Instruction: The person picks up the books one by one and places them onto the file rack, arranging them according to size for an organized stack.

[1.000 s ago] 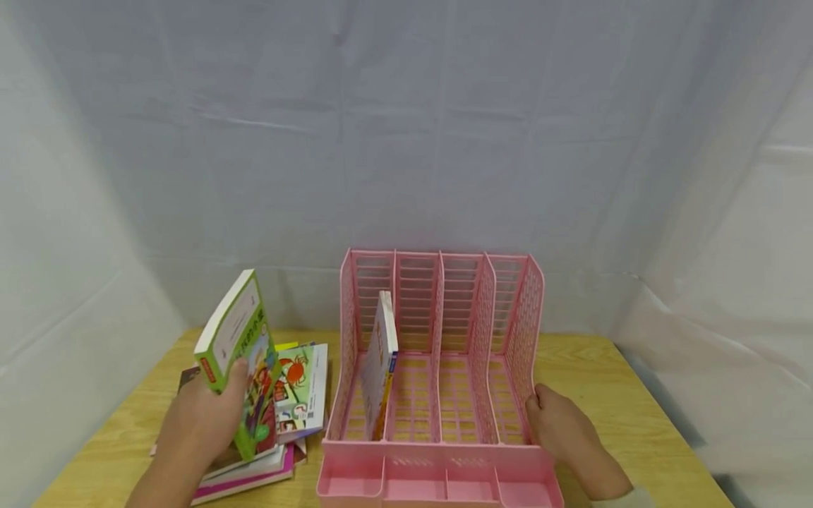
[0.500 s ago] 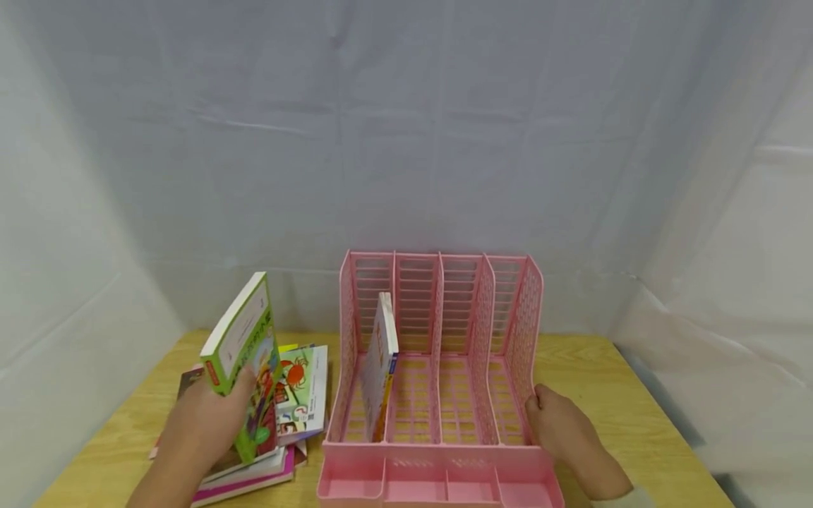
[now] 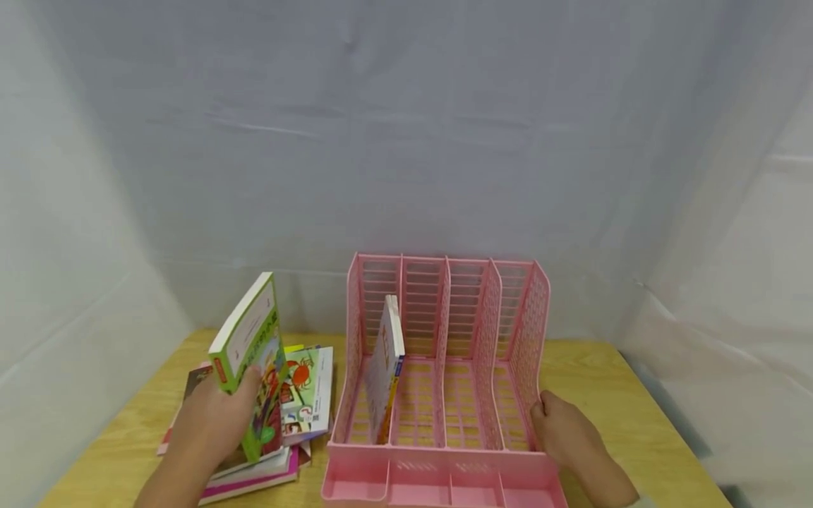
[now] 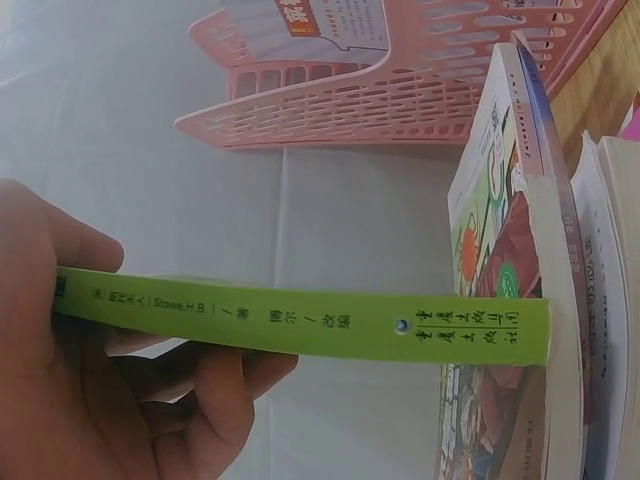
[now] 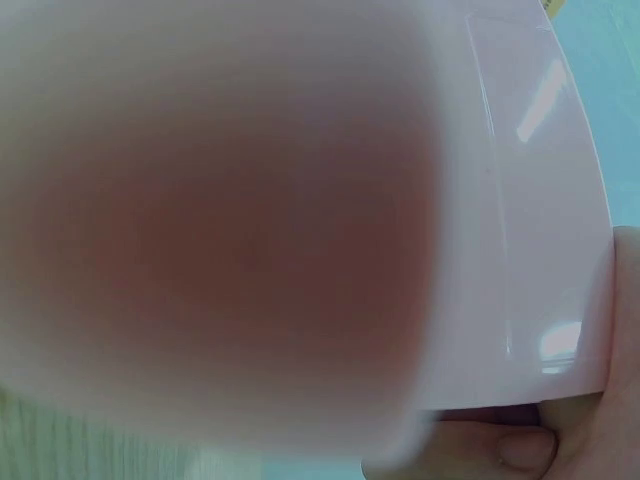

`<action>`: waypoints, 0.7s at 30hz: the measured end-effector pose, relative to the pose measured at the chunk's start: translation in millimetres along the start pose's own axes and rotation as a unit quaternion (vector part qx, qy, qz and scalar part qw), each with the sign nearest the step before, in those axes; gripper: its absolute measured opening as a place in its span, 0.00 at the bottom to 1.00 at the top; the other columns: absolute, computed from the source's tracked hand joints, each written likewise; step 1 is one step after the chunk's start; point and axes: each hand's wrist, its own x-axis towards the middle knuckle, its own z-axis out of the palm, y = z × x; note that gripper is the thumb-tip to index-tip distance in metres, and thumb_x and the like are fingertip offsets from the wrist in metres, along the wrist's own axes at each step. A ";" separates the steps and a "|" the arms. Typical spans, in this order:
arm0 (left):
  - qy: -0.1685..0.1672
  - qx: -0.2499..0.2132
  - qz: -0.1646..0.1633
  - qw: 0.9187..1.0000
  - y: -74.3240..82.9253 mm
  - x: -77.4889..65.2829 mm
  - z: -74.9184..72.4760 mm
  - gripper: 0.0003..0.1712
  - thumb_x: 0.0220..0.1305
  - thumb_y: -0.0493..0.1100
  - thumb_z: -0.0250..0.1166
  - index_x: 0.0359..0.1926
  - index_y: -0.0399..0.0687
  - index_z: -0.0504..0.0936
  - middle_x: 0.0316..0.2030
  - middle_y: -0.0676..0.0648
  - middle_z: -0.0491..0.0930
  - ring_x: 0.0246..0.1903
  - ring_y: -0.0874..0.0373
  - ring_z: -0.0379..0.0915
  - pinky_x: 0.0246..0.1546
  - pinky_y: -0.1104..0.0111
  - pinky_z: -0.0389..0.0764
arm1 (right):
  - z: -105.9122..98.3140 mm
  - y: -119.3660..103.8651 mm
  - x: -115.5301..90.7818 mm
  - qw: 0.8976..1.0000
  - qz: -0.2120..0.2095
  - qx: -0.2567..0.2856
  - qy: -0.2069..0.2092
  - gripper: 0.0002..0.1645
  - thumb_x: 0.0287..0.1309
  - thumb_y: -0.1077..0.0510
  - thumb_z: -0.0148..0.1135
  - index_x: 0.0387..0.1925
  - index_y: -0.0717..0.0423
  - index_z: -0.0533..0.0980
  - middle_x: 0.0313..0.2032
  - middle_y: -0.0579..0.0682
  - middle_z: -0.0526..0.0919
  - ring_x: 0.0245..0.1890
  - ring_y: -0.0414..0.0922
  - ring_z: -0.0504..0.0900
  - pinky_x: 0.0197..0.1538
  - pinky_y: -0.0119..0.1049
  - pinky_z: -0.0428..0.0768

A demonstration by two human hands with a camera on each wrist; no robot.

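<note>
Green book (image 3: 262, 346) gripped in the left hand (image 3: 216, 418)
It sits between thumb and fingers; the right hand (image 3: 567, 429) grips the pink rack's (image 3: 473, 461) right side.

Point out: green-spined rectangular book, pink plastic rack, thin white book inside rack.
Green-spined rectangular book (image 4: 310, 320): left wrist view, spine.
Pink plastic rack (image 3: 444, 460): head view, front wall.
Thin white book (image 3: 384, 374): head view, cover.

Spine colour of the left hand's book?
Bright green; the spine shows best in the left wrist view.
</note>
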 end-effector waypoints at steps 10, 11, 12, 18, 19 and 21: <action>0.001 0.002 -0.006 1.000 0.3 -0.3 0.6 0.47 0.79 0.68 0.36 0.79 0.33 0.54 0.65 0.22 0.69 0.54 0.25 0.76 0.41 0.36 0.81 | 0.0 0.5 -0.6 1.000 -0.002 0.007 -0.006 0.18 0.79 0.54 0.39 0.35 0.55 0.72 0.22 0.50 0.69 0.27 0.45 0.72 0.36 0.44 0.73; 0.000 0.002 -0.008 1.000 0.2 0.3 0.4 0.47 0.79 0.68 0.36 0.79 0.33 0.54 0.66 0.22 0.68 0.55 0.24 0.75 0.42 0.35 0.80 | 0.0 0.6 -0.7 1.000 -0.001 0.010 -0.009 0.18 0.79 0.54 0.39 0.34 0.55 0.71 0.21 0.50 0.68 0.26 0.45 0.71 0.35 0.44 0.72; -0.002 0.001 -0.011 1.000 0.0 0.9 0.2 0.48 0.79 0.69 0.36 0.79 0.34 0.54 0.66 0.22 0.68 0.55 0.24 0.74 0.43 0.35 0.79 | 0.0 0.8 -0.8 1.000 0.000 0.013 -0.012 0.18 0.79 0.54 0.39 0.33 0.55 0.71 0.21 0.50 0.68 0.25 0.45 0.70 0.34 0.43 0.71; -0.017 -0.008 -0.021 1.000 -3.5 2.2 -0.4 0.49 0.78 0.70 0.36 0.80 0.35 0.51 0.67 0.21 0.66 0.57 0.23 0.73 0.44 0.34 0.79 | 0.4 0.3 -0.2 0.999 0.004 0.031 -0.033 0.20 0.79 0.54 0.37 0.30 0.54 0.68 0.21 0.50 0.66 0.22 0.45 0.64 0.31 0.40 0.67; -0.019 -0.007 -0.021 1.000 -3.8 2.3 -0.4 0.49 0.78 0.70 0.36 0.80 0.35 0.50 0.67 0.21 0.65 0.57 0.23 0.73 0.44 0.34 0.79 | 0.1 0.2 -0.3 0.999 0.005 0.030 -0.034 0.20 0.79 0.54 0.36 0.31 0.54 0.68 0.21 0.50 0.66 0.22 0.45 0.64 0.32 0.40 0.68; -0.018 -0.007 -0.016 1.000 -3.7 2.3 -0.7 0.49 0.78 0.70 0.36 0.80 0.35 0.51 0.67 0.21 0.66 0.57 0.23 0.74 0.42 0.35 0.80 | -0.5 0.2 -0.3 0.999 0.005 0.026 -0.030 0.19 0.79 0.54 0.36 0.32 0.54 0.69 0.21 0.50 0.66 0.23 0.45 0.66 0.34 0.41 0.69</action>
